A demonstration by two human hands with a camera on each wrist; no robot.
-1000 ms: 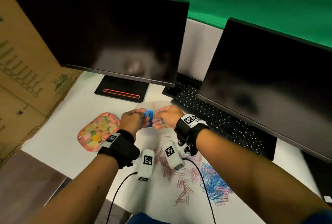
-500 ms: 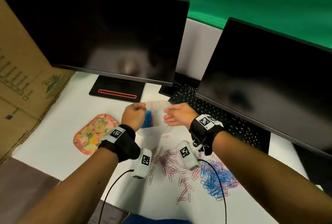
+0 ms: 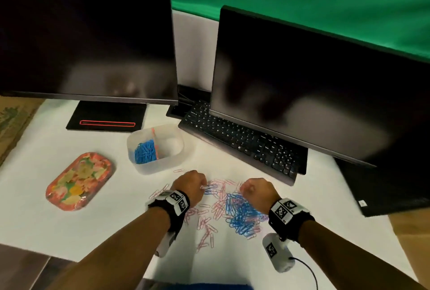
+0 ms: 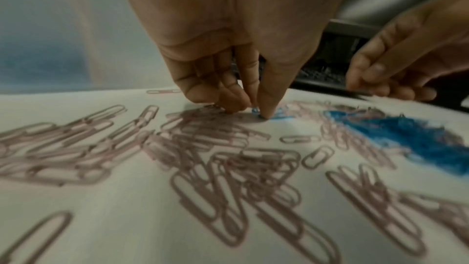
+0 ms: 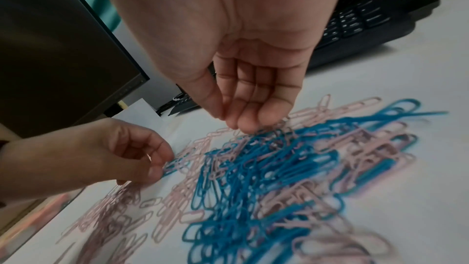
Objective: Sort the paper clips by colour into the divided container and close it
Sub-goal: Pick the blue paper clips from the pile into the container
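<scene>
**Paper clips: both hands back at the pile after a blue drop**

Paper clips [image 3: 232, 208] lie scattered on the white tabletop [image 3: 93, 231] in front of the person, pink ones spread toward 7 o'clock and a dense blue tangle [image 5: 266, 168] toward 4 o'clock of the heap. Half a second ago both hands were up at the divided container [image 3: 155, 148]; now they are down over the loose clips, so one delivery looks finished and another pick is starting. The container sits at 11 o'clock from the hands, lid off, with a clump of blue clips [image 3: 145, 151] in its left compartment and the right compartment apparently bare. A pink divider stands between the two.

The left hand [image 3: 189, 186] has its fingers bunched narrowly, thumb and fingertips [image 4: 265, 107] pinching at a blue clip [image 4: 255, 110] against the tabletop. The right hand [image 3: 257, 193] hangs over the far edge of the blue tangle with fingers gathered and loosely curled, tips brushing the clips; whether it has one yet I cannot tell.

By my judgement the sort is early: most blue clips and all visible pink ones remain outside. The floral tray-like piece [image 3: 79, 181] at 9 o'clock may be the lid, though that is uncertain.
</scene>
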